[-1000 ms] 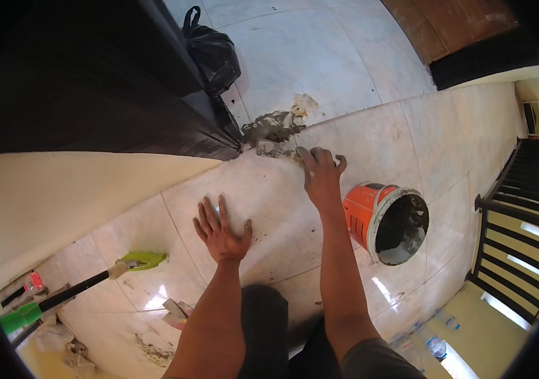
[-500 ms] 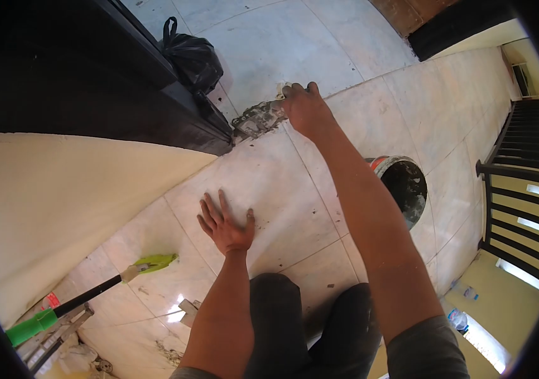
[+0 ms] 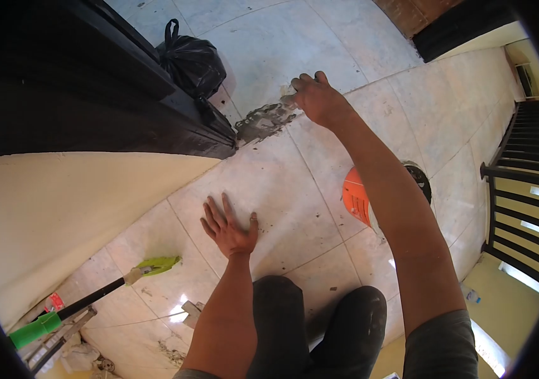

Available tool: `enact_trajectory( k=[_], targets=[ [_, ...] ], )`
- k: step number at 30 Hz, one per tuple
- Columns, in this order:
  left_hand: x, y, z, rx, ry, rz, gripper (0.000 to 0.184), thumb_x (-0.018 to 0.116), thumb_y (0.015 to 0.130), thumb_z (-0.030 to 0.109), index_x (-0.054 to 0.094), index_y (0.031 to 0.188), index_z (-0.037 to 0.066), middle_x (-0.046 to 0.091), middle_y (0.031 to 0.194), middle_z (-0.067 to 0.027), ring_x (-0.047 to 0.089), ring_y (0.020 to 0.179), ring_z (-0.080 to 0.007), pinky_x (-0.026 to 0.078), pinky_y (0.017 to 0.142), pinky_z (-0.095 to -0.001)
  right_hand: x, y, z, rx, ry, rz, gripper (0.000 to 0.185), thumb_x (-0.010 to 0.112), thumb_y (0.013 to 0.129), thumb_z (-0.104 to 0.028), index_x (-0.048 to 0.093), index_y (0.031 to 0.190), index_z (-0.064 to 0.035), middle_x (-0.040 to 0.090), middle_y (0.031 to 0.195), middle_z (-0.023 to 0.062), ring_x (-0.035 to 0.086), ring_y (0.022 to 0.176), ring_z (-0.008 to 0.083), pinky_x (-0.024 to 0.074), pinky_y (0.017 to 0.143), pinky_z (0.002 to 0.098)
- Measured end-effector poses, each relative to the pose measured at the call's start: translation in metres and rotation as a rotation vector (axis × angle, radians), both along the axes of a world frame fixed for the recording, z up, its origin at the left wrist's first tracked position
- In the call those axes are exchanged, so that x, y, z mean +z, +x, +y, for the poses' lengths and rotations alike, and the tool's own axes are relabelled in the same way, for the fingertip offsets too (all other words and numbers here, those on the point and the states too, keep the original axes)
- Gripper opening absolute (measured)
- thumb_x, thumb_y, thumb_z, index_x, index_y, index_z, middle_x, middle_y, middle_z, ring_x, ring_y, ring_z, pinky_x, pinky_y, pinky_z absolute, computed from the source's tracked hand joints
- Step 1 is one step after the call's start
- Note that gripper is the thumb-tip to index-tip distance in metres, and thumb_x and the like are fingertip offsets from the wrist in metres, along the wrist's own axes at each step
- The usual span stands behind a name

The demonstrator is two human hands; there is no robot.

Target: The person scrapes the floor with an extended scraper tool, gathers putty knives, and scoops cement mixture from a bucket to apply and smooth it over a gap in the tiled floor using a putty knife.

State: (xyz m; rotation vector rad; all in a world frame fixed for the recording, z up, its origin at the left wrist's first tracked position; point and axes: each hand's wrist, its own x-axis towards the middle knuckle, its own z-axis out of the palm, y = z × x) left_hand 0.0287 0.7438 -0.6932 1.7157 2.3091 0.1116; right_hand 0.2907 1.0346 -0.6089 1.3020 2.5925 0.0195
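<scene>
My right hand is closed, its fingers curled at the right end of a rough strip of wet grey mortar on the tiled floor. Something pale shows by the fingertips, but what they grip is too small to make out. Lying flat on a floor tile, my left hand has its fingers spread and holds nothing. The mortar runs from the foot of the dark door frame along the joint between tiles. Beside my right forearm stands an orange bucket, partly hidden by the arm.
A tied black plastic bag sits against the door frame. At lower left lies a pole with a green grip and a yellow-green head. A dark railing runs along the right. Small crumbs dot the tiles.
My right hand has shifted to the right along the mortar, which now looks smoother and more exposed. The bucket's orange side has come into view left of my forearm. My left hand stays flat.
</scene>
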Motion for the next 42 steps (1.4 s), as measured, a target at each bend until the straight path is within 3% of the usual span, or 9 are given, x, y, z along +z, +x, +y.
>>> enact_trajectory(
  k=[14,18,20,31,36,38,42],
  targets=[
    [0.001,0.001,0.0,0.001,0.001,0.006,0.1,0.072,0.087,0.054,0.029,0.171,0.02,0.016,0.179,-0.016,0.012,0.165,-0.0366,0.007,0.133,-0.0576,0.033,0.013,-0.002,0.04,0.082,0.09,0.035,0.056,0.1,-0.01,0.081,0.121,-0.0224,0.065,0.133,0.0096,0.053,0.134,0.0256,0.0382,0.112,0.0472],
    [0.004,0.001,0.001,-0.002,-0.013,0.005,0.1,0.072,0.087,0.054,0.028,0.171,0.02,0.016,0.179,-0.0163,0.012,0.165,-0.0369,0.006,0.133,-0.0573,0.021,-0.007,-0.007,0.044,-0.11,0.062,0.035,0.057,0.099,-0.01,0.081,0.121,-0.0233,0.065,0.139,0.011,0.053,0.136,0.026,0.037,0.114,0.0475],
    [0.002,0.001,0.0,-0.004,-0.009,0.0,0.1,0.072,0.087,0.054,0.028,0.171,0.02,0.015,0.179,-0.0163,0.012,0.165,-0.0368,0.006,0.133,-0.0573,0.003,-0.003,-0.004,0.046,0.013,0.082,0.034,0.058,0.098,-0.01,0.081,0.119,-0.0227,0.065,0.136,0.0103,0.052,0.136,0.0257,0.037,0.114,0.0471],
    [0.001,-0.001,0.0,-0.001,-0.013,-0.001,0.101,0.071,0.088,0.054,0.027,0.172,0.021,0.015,0.179,-0.0154,0.011,0.166,-0.0366,0.005,0.133,-0.0571,0.052,0.023,0.007,0.062,0.084,0.025,0.035,0.059,0.097,-0.009,0.08,0.121,-0.0222,0.064,0.132,0.0071,0.052,0.132,0.0233,0.0393,0.11,0.0458],
    [0.002,0.0,-0.001,-0.002,-0.003,-0.007,0.101,0.072,0.087,0.054,0.027,0.172,0.022,0.015,0.179,-0.0149,0.012,0.165,-0.0364,0.006,0.133,-0.0571,0.039,0.043,0.004,0.144,0.091,0.002,0.035,0.06,0.097,-0.009,0.08,0.122,-0.0234,0.064,0.133,0.0066,0.052,0.131,0.0228,0.0387,0.112,0.0445],
    [0.001,-0.001,-0.001,0.002,-0.007,-0.002,0.101,0.072,0.087,0.054,0.027,0.172,0.022,0.015,0.179,-0.0149,0.012,0.165,-0.0363,0.006,0.133,-0.057,0.028,0.049,0.005,0.236,0.177,-0.002,0.039,0.06,0.093,-0.002,0.078,0.124,-0.0194,0.061,0.12,0.0062,0.053,0.123,0.0229,0.0406,0.11,0.0415],
    [0.002,0.0,0.001,0.004,-0.028,0.007,0.101,0.073,0.087,0.054,0.027,0.172,0.021,0.015,0.179,-0.0152,0.012,0.165,-0.0362,0.006,0.133,-0.057,0.02,0.041,0.009,0.244,0.212,0.033,0.033,0.062,0.095,-0.009,0.08,0.118,-0.0219,0.064,0.133,0.0066,0.052,0.13,0.0224,0.0362,0.118,0.0427]
  ],
)
